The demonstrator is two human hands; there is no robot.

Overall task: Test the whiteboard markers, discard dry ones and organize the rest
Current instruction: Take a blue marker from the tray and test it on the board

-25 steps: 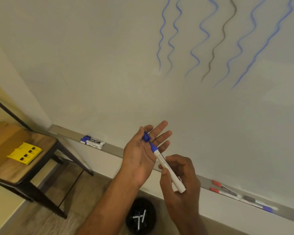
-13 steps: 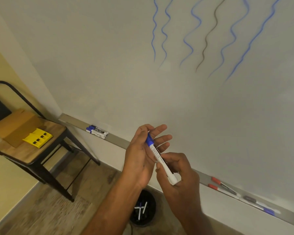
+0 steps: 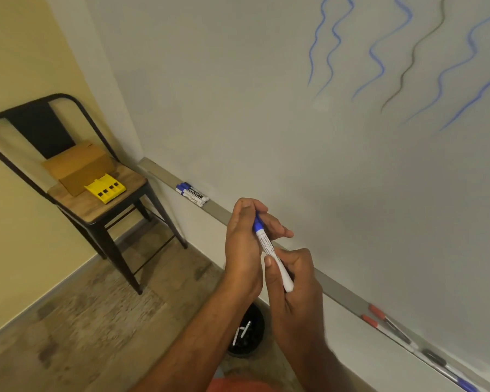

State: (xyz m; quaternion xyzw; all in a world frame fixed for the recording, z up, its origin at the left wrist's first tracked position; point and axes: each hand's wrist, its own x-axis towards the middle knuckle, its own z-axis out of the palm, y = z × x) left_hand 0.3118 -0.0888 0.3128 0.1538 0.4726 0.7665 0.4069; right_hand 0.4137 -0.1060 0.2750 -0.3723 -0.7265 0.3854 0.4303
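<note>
Where the yellow wall meets the whiteboard, a black metal chair (image 3: 68, 176) with a wooden seat stands at the far left, carrying a brown cardboard box (image 3: 78, 166) and, just in front of it, a yellow marker holder (image 3: 105, 190) with a row of dark slots. Right of the chair, the grey marker tray (image 3: 218, 210) runs along the bottom of the whiteboard (image 3: 266, 108), and a small group of blue-capped markers (image 3: 192, 194) lies on its left part. Nearer the middle, the left hand (image 3: 242, 244) is curled round the blue cap end of a blue marker (image 3: 269, 248), its fingers closed over the cap. The right hand (image 3: 293, 281) pinches the white barrel of the same marker lower down, thumb on top, so the marker slants between both hands in front of the tray. Below the hands, a black bin (image 3: 246, 332) stands on the wooden floor with a few markers inside. Above and to the right, wavy blue lines and one darker line (image 3: 413, 52) mark the board. At the far right of the tray lie red-capped markers (image 3: 373, 315), then dark and blue ones, blurred.
</note>
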